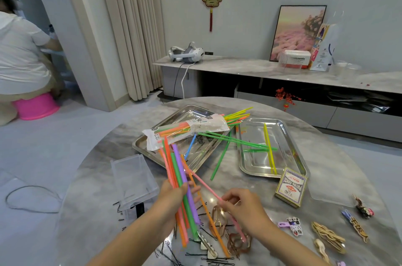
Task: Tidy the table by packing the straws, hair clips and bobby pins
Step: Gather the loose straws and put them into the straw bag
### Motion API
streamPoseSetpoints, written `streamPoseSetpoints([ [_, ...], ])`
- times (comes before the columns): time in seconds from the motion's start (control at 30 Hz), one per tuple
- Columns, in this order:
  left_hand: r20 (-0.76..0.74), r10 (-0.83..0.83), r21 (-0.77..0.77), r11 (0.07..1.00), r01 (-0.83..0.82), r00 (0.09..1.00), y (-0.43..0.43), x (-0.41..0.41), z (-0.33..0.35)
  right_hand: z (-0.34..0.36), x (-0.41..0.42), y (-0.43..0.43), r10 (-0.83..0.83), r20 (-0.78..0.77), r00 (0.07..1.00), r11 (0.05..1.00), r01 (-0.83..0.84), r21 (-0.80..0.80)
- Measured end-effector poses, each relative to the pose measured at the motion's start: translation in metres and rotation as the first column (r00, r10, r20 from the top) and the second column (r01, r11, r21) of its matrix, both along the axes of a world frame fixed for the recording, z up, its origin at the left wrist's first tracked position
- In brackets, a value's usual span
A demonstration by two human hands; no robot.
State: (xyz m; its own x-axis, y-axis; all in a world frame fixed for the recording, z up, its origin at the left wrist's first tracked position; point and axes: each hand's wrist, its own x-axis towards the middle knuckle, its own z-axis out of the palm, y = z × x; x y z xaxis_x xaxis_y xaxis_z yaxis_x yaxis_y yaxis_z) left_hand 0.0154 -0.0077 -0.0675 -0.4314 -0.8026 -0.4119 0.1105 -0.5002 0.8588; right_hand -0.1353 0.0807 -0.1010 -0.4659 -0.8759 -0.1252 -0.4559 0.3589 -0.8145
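My left hand [174,195] grips a bundle of coloured straws [180,170], purple, green, orange and pink, held upright over the round marble table [339,174]. My right hand [241,207] pinches a thin pink straw [203,182] that slants toward the bundle. A straw bag [187,132] with straws in it lies on the left steel tray [150,153]. Loose green and yellow straws [239,140] lie across both trays. Black bobby pins [169,252] are scattered near the front edge. Hair clips [328,236] lie at the front right.
A clear plastic box [133,178] stands at the table's left. The right steel tray [289,135] and a card box [291,187] sit at the right. A person sits on a pink stool [36,106] at far left. A low cabinet [282,70] runs behind.
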Motion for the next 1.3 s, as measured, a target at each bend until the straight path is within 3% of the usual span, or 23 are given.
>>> streamPoseSetpoints([
  [0.17,-0.097,0.069,-0.038,0.997,-0.073,0.993,-0.007,-0.004,0.008,0.036,-0.009,0.015,0.169,0.118,0.979,0.963,-0.189,0.192],
  [0.33,-0.090,0.003,-0.026,1.000,-0.006,0.996,-0.009,-0.002,0.012,0.083,-0.033,0.032,0.274,0.409,0.871,0.947,-0.319,0.045],
  [0.5,-0.042,-0.119,-0.097,0.989,0.115,0.992,-0.007,-0.004,0.022,0.113,-0.059,0.040,0.271,0.695,0.666,0.959,-0.126,-0.254],
  [0.57,-0.006,-0.187,-0.103,0.977,0.186,0.982,-0.003,-0.004,0.029,0.118,-0.068,0.044,0.293,0.710,0.640,0.943,-0.072,-0.324],
  [0.8,-0.066,-0.398,0.002,0.917,0.399,0.915,0.023,-0.013,0.030,0.100,-0.060,0.033,0.169,0.778,0.606,0.968,0.047,-0.247],
  [0.87,-0.073,-0.441,0.062,0.893,0.445,0.895,0.034,-0.017,0.031,0.090,-0.048,0.025,0.137,0.767,0.627,0.975,0.054,-0.218],
  [0.97,-0.148,-0.488,0.144,0.850,0.507,0.860,0.048,-0.022,0.034,0.073,-0.034,0.014,0.095,0.629,0.771,0.984,0.022,-0.175],
  [1.03,-0.182,-0.474,0.163,0.849,0.502,0.861,0.053,-0.022,0.034,0.061,-0.028,0.007,0.049,0.573,0.818,0.988,0.045,-0.148],
  [1.23,0.061,-0.410,0.000,0.912,0.411,0.910,0.047,-0.020,0.023,0.042,-0.013,-0.005,0.016,0.582,0.813,0.978,0.109,-0.179],
  [1.3,0.065,-0.361,-0.014,0.932,0.362,0.930,0.040,-0.018,0.024,0.037,-0.011,-0.005,0.036,0.542,0.839,0.974,0.091,-0.206],
])
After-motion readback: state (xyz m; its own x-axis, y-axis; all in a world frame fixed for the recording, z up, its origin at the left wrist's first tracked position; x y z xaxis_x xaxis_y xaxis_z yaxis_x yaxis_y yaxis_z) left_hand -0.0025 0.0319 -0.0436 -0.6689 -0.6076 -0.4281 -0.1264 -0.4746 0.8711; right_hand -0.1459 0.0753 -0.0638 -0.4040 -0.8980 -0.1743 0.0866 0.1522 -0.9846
